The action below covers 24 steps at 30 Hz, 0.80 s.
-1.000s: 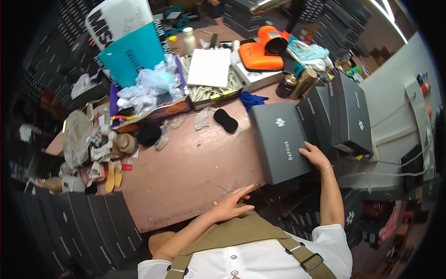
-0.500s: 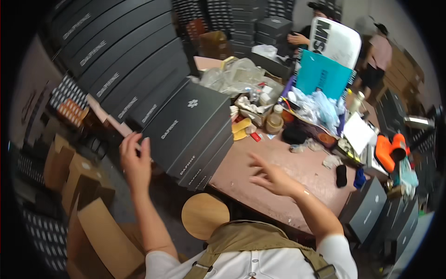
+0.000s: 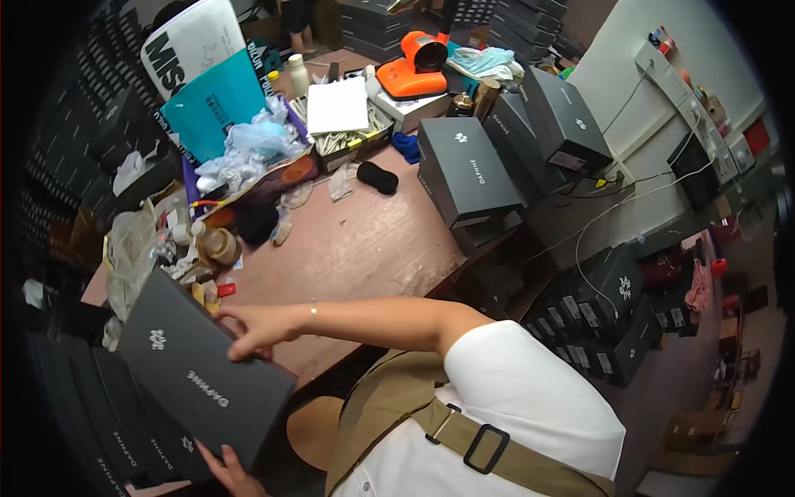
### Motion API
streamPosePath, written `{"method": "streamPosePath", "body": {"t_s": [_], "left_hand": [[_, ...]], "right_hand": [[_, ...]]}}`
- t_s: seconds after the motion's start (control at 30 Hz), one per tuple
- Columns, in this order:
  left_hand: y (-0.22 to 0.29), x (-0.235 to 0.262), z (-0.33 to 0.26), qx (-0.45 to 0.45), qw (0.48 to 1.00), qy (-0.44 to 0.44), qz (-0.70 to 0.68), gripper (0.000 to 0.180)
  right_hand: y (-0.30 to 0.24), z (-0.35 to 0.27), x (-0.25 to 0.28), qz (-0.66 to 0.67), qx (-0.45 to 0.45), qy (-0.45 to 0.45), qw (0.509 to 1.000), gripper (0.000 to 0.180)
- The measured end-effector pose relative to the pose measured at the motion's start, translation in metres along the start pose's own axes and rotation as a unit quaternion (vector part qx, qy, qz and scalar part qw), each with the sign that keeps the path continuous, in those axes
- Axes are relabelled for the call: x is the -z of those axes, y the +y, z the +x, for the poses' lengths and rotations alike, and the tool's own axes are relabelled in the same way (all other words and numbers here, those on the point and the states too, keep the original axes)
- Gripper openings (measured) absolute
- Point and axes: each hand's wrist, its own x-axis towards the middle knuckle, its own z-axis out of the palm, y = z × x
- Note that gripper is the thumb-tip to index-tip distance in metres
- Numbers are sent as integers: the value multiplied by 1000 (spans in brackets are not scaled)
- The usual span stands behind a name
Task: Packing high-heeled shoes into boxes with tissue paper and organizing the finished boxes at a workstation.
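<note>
A dark grey shoe box (image 3: pixel 195 364) with pale lettering and a flower mark on its lid lies tilted at the lower left, between my two hands. My right hand (image 3: pixel 261 327) reaches across from the right and grips its right-hand edge, thumb on the lid, the other fingers partly hidden. At the box's near edge, low in the picture, is my left hand (image 3: pixel 230 472), its fingers pressed along the side and its palm cut off by the frame. More dark shoe boxes (image 3: pixel 108 414) are at the far lower left, partly behind the held one.
The pink worktable (image 3: pixel 348 240) carries plastic bags (image 3: pixel 132 257), a glue jar (image 3: pixel 219 244), a purple-edged bin of crumpled tissue (image 3: pixel 248 149) and an orange tool (image 3: pixel 410 74). Shoe boxes (image 3: pixel 464 178) stand at its right end. A round wooden stool (image 3: pixel 315 431) is near my body. Cables (image 3: pixel 596 224) hang at right.
My view has swung to the right. Both hands were apart from the boxes or beside them with fingers spread; now they hold a shoe box, my right arm stretched across to the left.
</note>
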Motion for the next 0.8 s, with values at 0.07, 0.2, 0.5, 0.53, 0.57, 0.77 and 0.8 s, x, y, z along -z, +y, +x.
{"method": "streamPosePath", "body": {"t_s": [0.07,0.2,0.5,0.53,0.57,0.77,0.8], "left_hand": [[-9,-56,-1,36,994,-11,-100,56],[-113,-137,34,95,986,-66,-116,49],[-37,-405,68,-75,924,-375,27,65],[-47,-450,75,-49,906,-418,-31,71],[-45,-497,77,8,898,-435,-65,77],[-92,-655,41,206,805,-516,-208,78],[-78,-654,12,204,822,-503,-176,76]], "right_hand": [[30,-49,33,13,-26,31,999,90],[97,-88,90,-13,-76,165,983,82],[131,-334,174,99,-178,279,938,30],[151,-370,187,105,-226,387,888,33],[156,-404,195,194,-215,483,826,41],[118,-459,239,304,33,688,658,76],[123,-460,250,299,52,696,650,77]]}}
